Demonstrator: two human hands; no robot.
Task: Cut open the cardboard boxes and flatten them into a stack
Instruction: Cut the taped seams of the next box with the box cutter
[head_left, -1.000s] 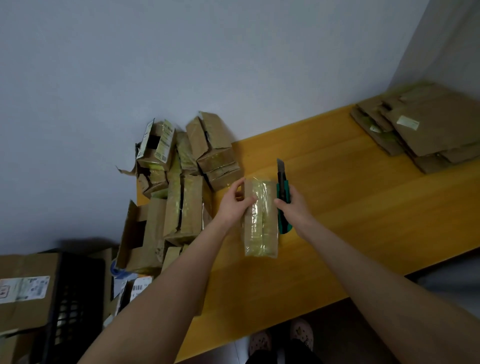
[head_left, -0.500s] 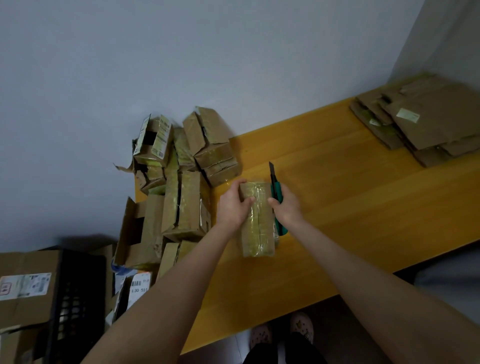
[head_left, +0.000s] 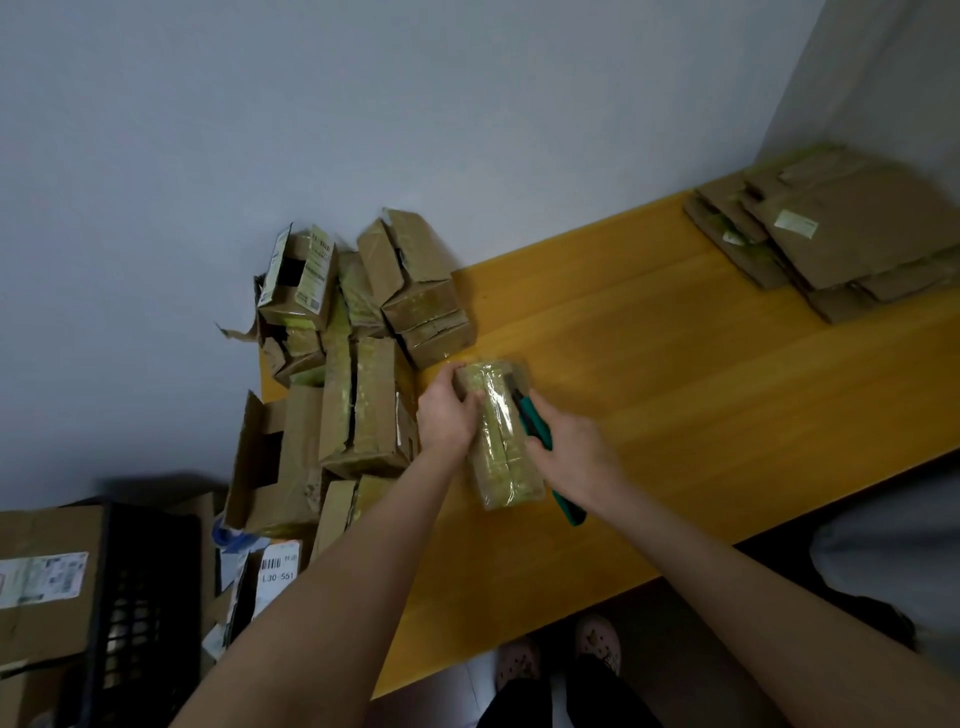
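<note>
A small taped cardboard box (head_left: 501, 452) lies on the yellow wooden table (head_left: 675, 395), long side toward me. My left hand (head_left: 447, 415) grips its far left edge, fingers curled over the top. My right hand (head_left: 574, 454) holds a green utility knife (head_left: 535, 426), its blade tip resting on the box's far right top. A pile of unopened and torn boxes (head_left: 358, 364) sits at the table's left end. Flattened cardboard (head_left: 841, 234) is stacked at the far right corner.
A black crate (head_left: 135, 608) and a labelled carton (head_left: 47, 582) stand on the floor at lower left. The wall (head_left: 363, 104) runs behind the table. My feet (head_left: 556, 654) show below the table's near edge.
The knife pointed upright beside the box; now it is tilted down with the blade on the box's top. My right hand moved nearer and turned over the box's right side.
</note>
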